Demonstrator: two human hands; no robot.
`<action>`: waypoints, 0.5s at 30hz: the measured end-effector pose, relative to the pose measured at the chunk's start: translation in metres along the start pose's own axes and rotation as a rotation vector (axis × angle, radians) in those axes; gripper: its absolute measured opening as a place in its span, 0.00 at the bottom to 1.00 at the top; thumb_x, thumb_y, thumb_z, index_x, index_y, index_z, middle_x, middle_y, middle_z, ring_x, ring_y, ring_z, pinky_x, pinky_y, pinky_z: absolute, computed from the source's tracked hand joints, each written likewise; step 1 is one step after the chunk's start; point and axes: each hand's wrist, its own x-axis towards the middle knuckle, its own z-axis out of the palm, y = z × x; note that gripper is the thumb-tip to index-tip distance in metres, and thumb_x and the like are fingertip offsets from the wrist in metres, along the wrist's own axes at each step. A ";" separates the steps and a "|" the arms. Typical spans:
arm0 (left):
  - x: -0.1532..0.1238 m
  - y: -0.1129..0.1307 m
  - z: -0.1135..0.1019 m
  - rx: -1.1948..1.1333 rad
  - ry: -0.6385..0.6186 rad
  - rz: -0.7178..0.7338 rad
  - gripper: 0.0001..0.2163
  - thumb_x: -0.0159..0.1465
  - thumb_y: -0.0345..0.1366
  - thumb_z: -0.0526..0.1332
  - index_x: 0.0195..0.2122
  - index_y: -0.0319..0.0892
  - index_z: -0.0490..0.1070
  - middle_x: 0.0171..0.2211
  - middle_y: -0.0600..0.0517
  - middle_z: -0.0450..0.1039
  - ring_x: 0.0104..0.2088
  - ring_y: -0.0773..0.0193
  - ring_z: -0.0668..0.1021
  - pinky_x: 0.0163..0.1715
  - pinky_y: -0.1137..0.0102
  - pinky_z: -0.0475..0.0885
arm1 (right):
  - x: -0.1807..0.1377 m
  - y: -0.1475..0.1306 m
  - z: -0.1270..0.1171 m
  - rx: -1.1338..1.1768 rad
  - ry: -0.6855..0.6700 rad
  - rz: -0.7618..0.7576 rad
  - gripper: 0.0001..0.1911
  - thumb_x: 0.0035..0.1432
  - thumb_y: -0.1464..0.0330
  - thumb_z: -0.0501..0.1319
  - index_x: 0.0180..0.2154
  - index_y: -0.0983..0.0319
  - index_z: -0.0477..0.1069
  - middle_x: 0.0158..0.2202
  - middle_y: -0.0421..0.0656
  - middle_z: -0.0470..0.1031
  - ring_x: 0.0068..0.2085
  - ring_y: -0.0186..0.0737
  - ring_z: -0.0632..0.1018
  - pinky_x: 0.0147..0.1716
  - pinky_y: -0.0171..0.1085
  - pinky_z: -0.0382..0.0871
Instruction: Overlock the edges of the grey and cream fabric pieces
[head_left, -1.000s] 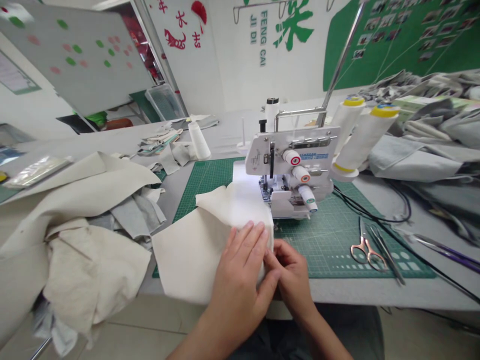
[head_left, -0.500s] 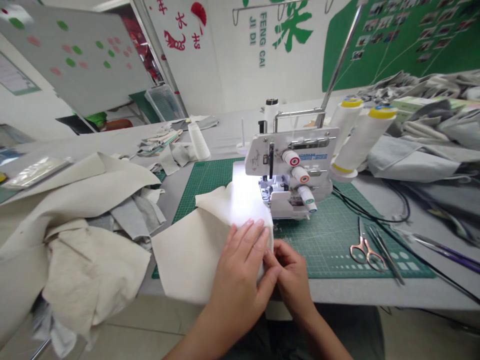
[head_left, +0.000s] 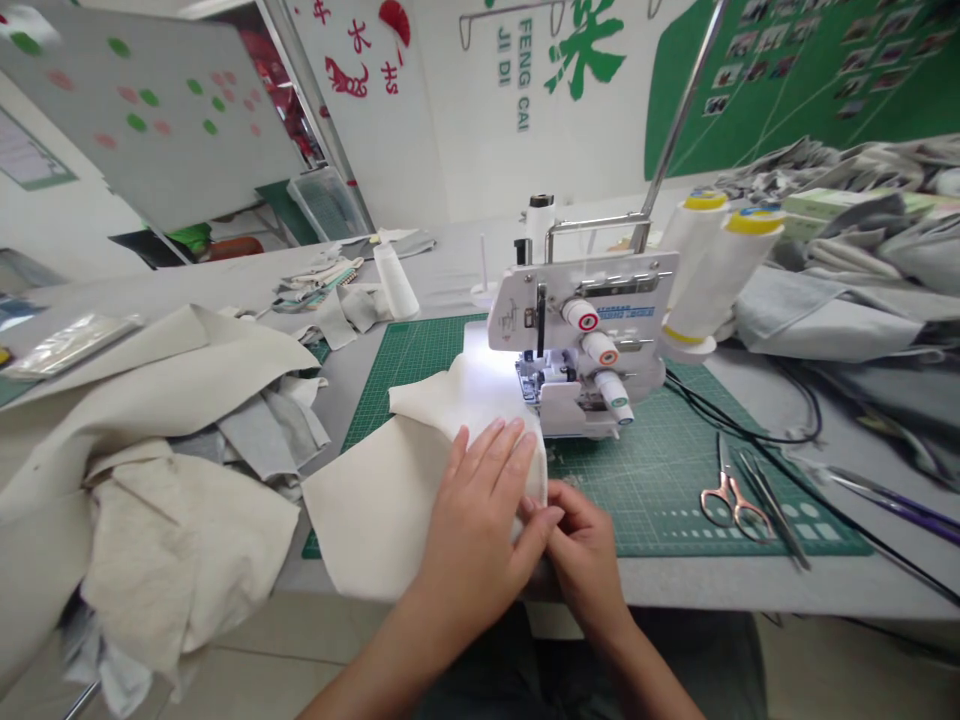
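Note:
A cream fabric piece [head_left: 382, 510] lies partly folded in front of the white overlock sewing machine [head_left: 585, 320]. Its far part sits under the machine's lamp, close to the presser foot. My left hand [head_left: 484, 500] rests flat on top of the fabric with its fingers stretched toward the machine; its thumb reaches over to the right hand. At the fabric's right edge, my right hand [head_left: 581, 535] is closed in a pinch, with the fingertips partly hidden behind the left thumb and the cloth.
Under the machine lies a green cutting mat [head_left: 645, 500]. Scissors [head_left: 735, 500] and tweezers [head_left: 776, 515] are to the right, near black cables [head_left: 739, 425]. Thread cones [head_left: 724, 270] stand behind the machine. Heaped cream fabric [head_left: 165, 520] covers the table's left side; grey cloth [head_left: 840, 310] is piled at right.
My left hand has slid slightly forward over the fabric toward the machine. My right hand stays at the fabric's edge, nearly in place.

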 end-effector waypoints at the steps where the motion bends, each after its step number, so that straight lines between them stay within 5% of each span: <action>1: 0.002 -0.002 0.000 0.005 -0.002 0.004 0.25 0.67 0.39 0.59 0.64 0.37 0.59 0.66 0.43 0.60 0.67 0.52 0.61 0.68 0.49 0.49 | 0.000 0.000 0.000 0.005 -0.011 0.007 0.09 0.56 0.63 0.66 0.29 0.61 0.77 0.25 0.38 0.74 0.28 0.35 0.71 0.29 0.31 0.66; 15: -0.020 0.003 -0.001 -0.016 0.012 0.071 0.24 0.68 0.33 0.56 0.65 0.36 0.56 0.67 0.45 0.58 0.68 0.56 0.57 0.68 0.53 0.51 | -0.001 -0.001 0.001 0.006 -0.033 0.036 0.12 0.58 0.59 0.65 0.31 0.61 0.80 0.26 0.39 0.76 0.28 0.36 0.72 0.29 0.33 0.67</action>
